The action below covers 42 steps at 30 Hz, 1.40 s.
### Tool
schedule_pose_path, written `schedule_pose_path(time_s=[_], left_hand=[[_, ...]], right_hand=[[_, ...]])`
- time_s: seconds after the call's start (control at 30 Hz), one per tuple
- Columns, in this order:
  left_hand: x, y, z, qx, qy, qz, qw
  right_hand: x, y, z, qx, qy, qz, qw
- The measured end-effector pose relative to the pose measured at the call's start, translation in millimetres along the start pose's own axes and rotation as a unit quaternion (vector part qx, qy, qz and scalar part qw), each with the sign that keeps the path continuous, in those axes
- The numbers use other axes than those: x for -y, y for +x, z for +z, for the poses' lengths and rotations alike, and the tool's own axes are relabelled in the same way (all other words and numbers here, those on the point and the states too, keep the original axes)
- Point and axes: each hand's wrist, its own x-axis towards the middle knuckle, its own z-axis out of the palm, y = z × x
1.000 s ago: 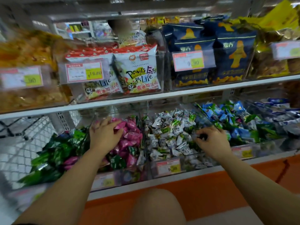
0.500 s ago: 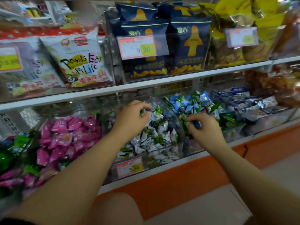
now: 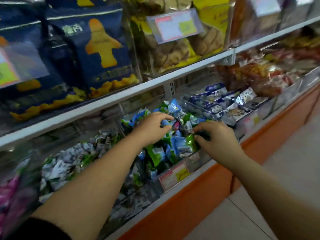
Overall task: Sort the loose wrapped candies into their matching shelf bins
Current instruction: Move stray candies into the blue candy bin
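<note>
Blue and green candies (image 3: 174,146), each a small glossy pillow of crimped foil, lie heaped in the clear bin (image 3: 196,159) on the lower shelf, and both of the person's hands are in that bin. At its back, the left hand (image 3: 150,129) hangs palm down over the heap with fingers curled. Thumb and forefinger pinch a small rounded blue candy (image 3: 164,122). Toward the bin's right front corner, the right hand (image 3: 218,139) is also palm down, its thumb and forefinger closed on a dark green candy (image 3: 203,134). Its other 3 fingers fold out of sight underneath. Both forearms reach in from the bin's near side, and the left one covers much of its left half.

A pink and yellow price tag (image 3: 174,175) clipped to the bin's front is too blurred to read. Left of the bin sit white and green candies (image 3: 69,163), smeared by motion, and past them pink candies (image 3: 8,189) are cut off at the frame edge. Right of the bin lie blue and white packets (image 3: 216,101). Above it stand navy snack bags (image 3: 100,49), their print unreadable.
</note>
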Motion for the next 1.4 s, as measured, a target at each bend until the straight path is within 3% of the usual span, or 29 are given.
schedule_pose_path(time_s=[0.13, 0.23, 0.4, 0.6, 0.77, 0.93, 1.03, 1.17, 1.27, 1.4], left_hand=[[3.7, 29.1, 7.1, 0.122, 0.076, 0.007, 0.99], [11.5, 36.0, 6.0, 0.156, 0.124, 0.014, 0.98], [31.5, 34.7, -5.7, 0.131, 0.205, -0.018, 0.97], [43.5, 23.7, -10.9, 0.131, 0.158, -0.081, 0.975], [14.7, 30.9, -14.9, 0.02, 0.189, -0.01, 0.982], [-10.0, 41.9, 2.4, 0.164, 0.163, 0.014, 0.973], [-6.0, 46.6, 8.1, 0.183, 0.147, -0.014, 0.972], [0.4, 48.1, 2.8, 0.168, 0.17, -0.017, 0.971], [10.6, 47.3, -3.4, 0.099, 0.15, -0.023, 0.983], [0.7, 37.1, -7.4, -0.072, -0.039, 0.013, 0.997]], right_hand=[[-9.5, 7.6, 2.5, 0.019, -0.023, 0.008, 1.0], [-12.5, 9.2, 4.4, 0.032, -0.039, 0.002, 0.999], [-18.4, 10.4, 0.7, 0.045, 0.008, 0.026, 0.999], [-20.3, 6.8, -7.3, 0.058, 0.058, 0.035, 0.996], [-14.9, 6.5, -6.1, 0.048, 0.076, 0.048, 0.995], [-14.9, 10.4, -7.8, 0.037, 0.1, 0.069, 0.992], [-17.5, 10.3, -9.2, 0.044, 0.098, 0.065, 0.992], [-20.5, 11.0, -11.0, 0.052, 0.092, 0.061, 0.993], [-20.7, 11.2, -10.8, 0.038, 0.108, 0.058, 0.992], [-14.2, 11.7, -11.8, -0.001, 0.182, 0.056, 0.982]])
